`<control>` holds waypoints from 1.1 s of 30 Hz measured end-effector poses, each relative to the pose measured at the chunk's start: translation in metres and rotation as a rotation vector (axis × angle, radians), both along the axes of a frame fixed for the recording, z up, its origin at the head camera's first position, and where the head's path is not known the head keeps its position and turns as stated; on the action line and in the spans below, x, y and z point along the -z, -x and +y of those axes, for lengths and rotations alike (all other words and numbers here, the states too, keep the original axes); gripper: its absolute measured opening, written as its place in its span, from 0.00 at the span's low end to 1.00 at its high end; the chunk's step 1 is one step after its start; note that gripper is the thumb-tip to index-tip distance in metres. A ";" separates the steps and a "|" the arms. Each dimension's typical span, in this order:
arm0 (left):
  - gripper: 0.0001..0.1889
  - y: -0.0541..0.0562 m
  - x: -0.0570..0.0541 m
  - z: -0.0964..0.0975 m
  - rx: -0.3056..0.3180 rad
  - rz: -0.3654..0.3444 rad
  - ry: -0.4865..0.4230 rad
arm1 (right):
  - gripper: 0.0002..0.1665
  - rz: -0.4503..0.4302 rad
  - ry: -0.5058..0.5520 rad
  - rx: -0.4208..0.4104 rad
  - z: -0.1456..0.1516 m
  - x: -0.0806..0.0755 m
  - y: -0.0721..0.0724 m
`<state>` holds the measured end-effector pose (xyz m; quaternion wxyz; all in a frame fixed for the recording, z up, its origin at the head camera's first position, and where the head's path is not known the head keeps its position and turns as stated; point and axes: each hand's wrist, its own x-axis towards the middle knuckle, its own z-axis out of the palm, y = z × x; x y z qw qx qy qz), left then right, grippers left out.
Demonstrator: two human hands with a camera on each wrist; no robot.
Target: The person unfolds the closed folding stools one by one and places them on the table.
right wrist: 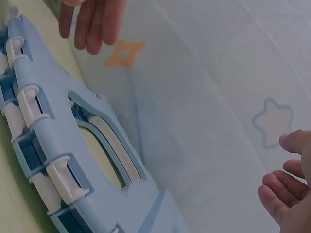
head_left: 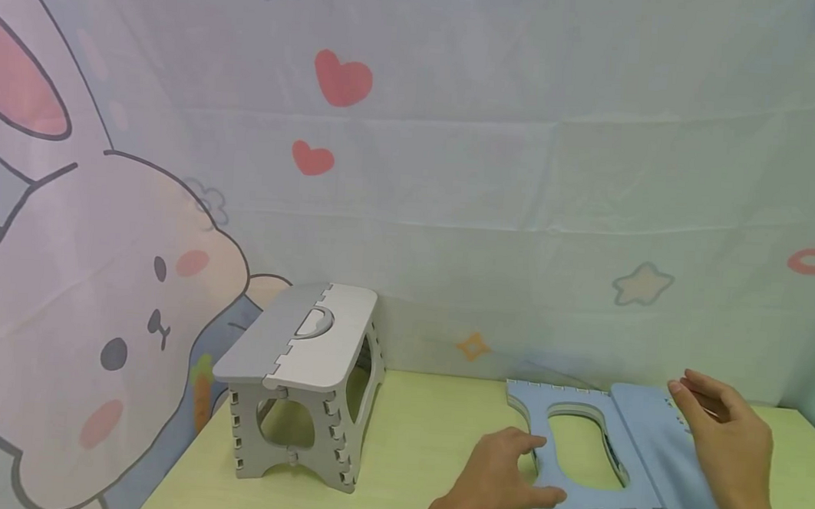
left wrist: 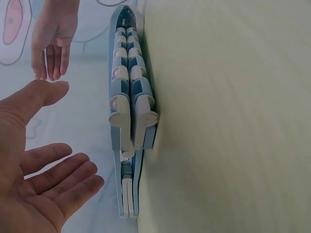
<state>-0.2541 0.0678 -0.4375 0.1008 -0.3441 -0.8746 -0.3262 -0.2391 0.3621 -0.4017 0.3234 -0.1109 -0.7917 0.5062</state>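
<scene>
A light blue folding stool (head_left: 592, 495) lies folded flat on the table at the right. Its hinged edge, with white and blue knuckles (left wrist: 129, 87), faces me in the left wrist view. Over the stool's left side, my left hand (head_left: 496, 474) hovers with thumb and fingers spread and nothing between them. My right hand (head_left: 733, 441) is above the stool's smooth blue seat panel (head_left: 669, 460), its fingers bent a little and holding nothing. In the right wrist view, the stool's large cut-out (right wrist: 99, 150) shows folded layers inside.
A grey and white folding stool (head_left: 302, 341) stands unfolded on its legs at the left of the light green table (head_left: 433, 417). Behind the table hangs a cloth (head_left: 449, 249) printed with a rabbit, hearts and stars.
</scene>
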 end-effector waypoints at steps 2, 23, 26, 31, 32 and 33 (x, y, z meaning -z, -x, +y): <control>0.31 0.000 0.000 0.001 -0.009 -0.008 0.031 | 0.27 -0.021 -0.006 0.006 0.004 0.001 0.000; 0.31 0.004 0.009 0.004 0.037 -0.081 0.085 | 0.41 -0.188 -0.083 0.041 0.046 0.017 0.004; 0.31 0.004 0.009 0.004 0.032 -0.064 0.102 | 0.45 -0.244 -0.088 0.047 0.052 0.018 0.006; 0.31 0.005 0.009 0.006 0.018 -0.060 0.126 | 0.48 -0.315 -0.077 0.041 0.060 0.021 0.007; 0.31 0.005 0.010 0.006 0.015 -0.065 0.129 | 0.48 -0.316 -0.070 0.039 0.061 0.022 0.007; 0.31 0.005 0.010 0.006 0.013 -0.068 0.132 | 0.48 -0.316 -0.063 0.036 0.062 0.023 0.007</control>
